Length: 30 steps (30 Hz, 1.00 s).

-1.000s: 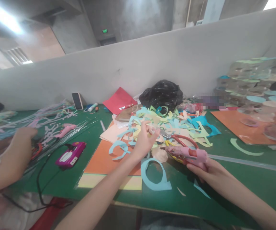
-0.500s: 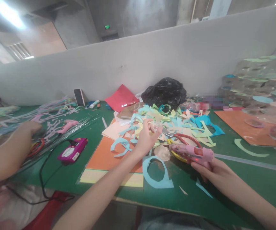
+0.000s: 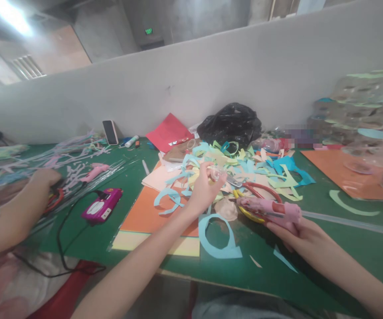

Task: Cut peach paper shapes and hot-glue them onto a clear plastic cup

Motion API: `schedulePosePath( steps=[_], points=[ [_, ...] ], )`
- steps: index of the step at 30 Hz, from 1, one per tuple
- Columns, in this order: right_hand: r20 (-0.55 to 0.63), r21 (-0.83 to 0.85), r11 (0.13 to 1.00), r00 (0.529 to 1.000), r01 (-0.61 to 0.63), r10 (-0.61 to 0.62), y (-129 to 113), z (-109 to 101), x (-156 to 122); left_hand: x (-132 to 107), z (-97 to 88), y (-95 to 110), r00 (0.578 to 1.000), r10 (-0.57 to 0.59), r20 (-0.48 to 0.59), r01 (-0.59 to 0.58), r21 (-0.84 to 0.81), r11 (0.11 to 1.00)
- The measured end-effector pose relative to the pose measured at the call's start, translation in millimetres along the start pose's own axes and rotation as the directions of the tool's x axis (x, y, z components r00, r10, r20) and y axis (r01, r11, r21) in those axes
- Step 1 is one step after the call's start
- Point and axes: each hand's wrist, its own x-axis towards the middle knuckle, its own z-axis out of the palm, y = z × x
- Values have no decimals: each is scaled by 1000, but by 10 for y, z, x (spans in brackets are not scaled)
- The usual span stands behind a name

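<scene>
My left hand point(image 3: 205, 189) pinches a small clear plastic piece point(image 3: 218, 173), round like a cup, above the paper scraps; the fingers partly cover it. In my right hand point(image 3: 300, 237) is a pink hot glue gun point(image 3: 274, 210), its nozzle pointing left over a beige round piece point(image 3: 226, 209). Scissors with red handles point(image 3: 261, 189) lie just behind the gun. A yellow-handled tool point(image 3: 251, 215) shows partly beneath it. Near my left forearm rests a light-blue paper offcut point(image 3: 204, 237) with a round hole.
Coloured paper scraps point(image 3: 244, 166) pile up before a black plastic bag point(image 3: 230, 126). Orange sheets point(image 3: 141, 216) lie left of my forearm. A co-worker's hand point(image 3: 43, 181) works at the left, near a magenta box point(image 3: 102, 206) with a cable. Stacked clear cups point(image 3: 360, 110) stand right.
The view has shifted slightly. Both my hands keep almost the same place, still holding the clear piece and the glue gun. The co-worker's hand at the left has moved a little.
</scene>
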Motion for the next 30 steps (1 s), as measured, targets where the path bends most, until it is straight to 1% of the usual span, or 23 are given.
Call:
schedulePosePath(
  steps=[2,4,8,13,24,30],
  points=[
    [54,-40,999,998,-21,24,7,-3,-1,-2,-4,12,1000,-4,7,4,2,1000],
    [78,-62,998,996,-28,33,18,-4,0,-5,-10,26,1000,-9,15,9,5,1000],
    [68,-68,997,997,-41,46,44,0,0,-12,-19,45,1000,-17,15,17,14,1000],
    [59,-78,992,993,-95,100,61,6,10,-16,-18,45,1000,-19,17,18,16,1000],
    [63,-91,993,994,-80,85,84,18,2,-12,-14,43,1000,-14,11,14,12,1000],
    [68,-104,990,992,-100,107,114,24,-12,-11,-12,45,1000,-10,1,10,13,1000]
  ],
)
